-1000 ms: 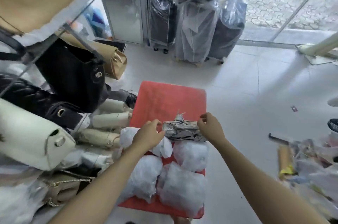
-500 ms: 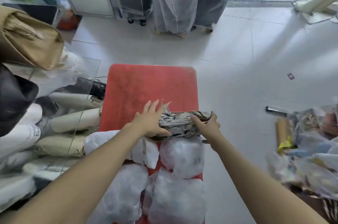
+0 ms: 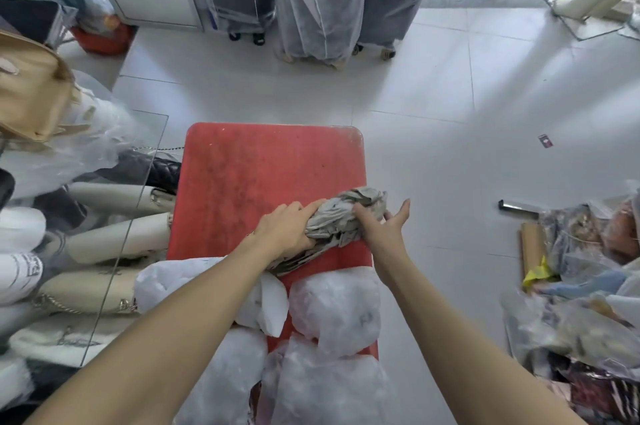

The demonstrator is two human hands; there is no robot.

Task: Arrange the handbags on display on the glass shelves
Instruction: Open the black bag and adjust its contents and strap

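Gripping the paper wad (image 3: 341, 220), both hands (image 3: 287, 234) (image 3: 379, 227) hide its middle (print illegible).

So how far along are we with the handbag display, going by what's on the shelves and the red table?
Partly done. Several cream handbags already lie under the glass shelf at left. In hand: the left hand and right hand are working a wad of crumpled newspaper on the red table, likely bag stuffing. Left: the plastic-wrapped bundles on the table's near end remain wrapped.
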